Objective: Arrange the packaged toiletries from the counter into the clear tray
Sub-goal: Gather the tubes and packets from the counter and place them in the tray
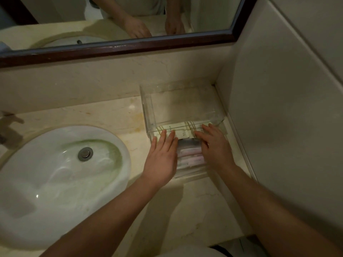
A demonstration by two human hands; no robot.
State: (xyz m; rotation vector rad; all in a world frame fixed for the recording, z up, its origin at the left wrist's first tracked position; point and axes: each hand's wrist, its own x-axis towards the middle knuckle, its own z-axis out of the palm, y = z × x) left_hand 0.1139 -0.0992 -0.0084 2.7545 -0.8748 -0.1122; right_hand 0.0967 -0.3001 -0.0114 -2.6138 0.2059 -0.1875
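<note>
Counter [104,115], marble, with items listed from its left edge to its right corner.

Tap [7,125]: at the far left edge, mostly cut off.

Sink [61,175]: white oval basin with a metal drain [85,154], sunk into the left half of the counter.

Left hand [161,156]: flat and open, fingers extended, closed on nothing, fingertips resting on the cream packets [181,131].

Packets: thin flat sachets lying at the near wall of the clear tray [146,108]; whether fully inside cannot be told. Likely light, slippery and bendable (best pinched at an edge or slid flat).

Pink wrapped items [190,154]: between the two hands, on the counter just in front of the tray, seemingly in clear wrapping. Soft, light; grasp across the bundle.

Right hand [215,147]: likewise open and flat, gripping nothing, fingertips on the packets.

Tray: rigid, see-through, in the right back corner, mostly bare inside. Its near wall is what the items must clear.

Mirror [130,47]: above the back edge.
</note>
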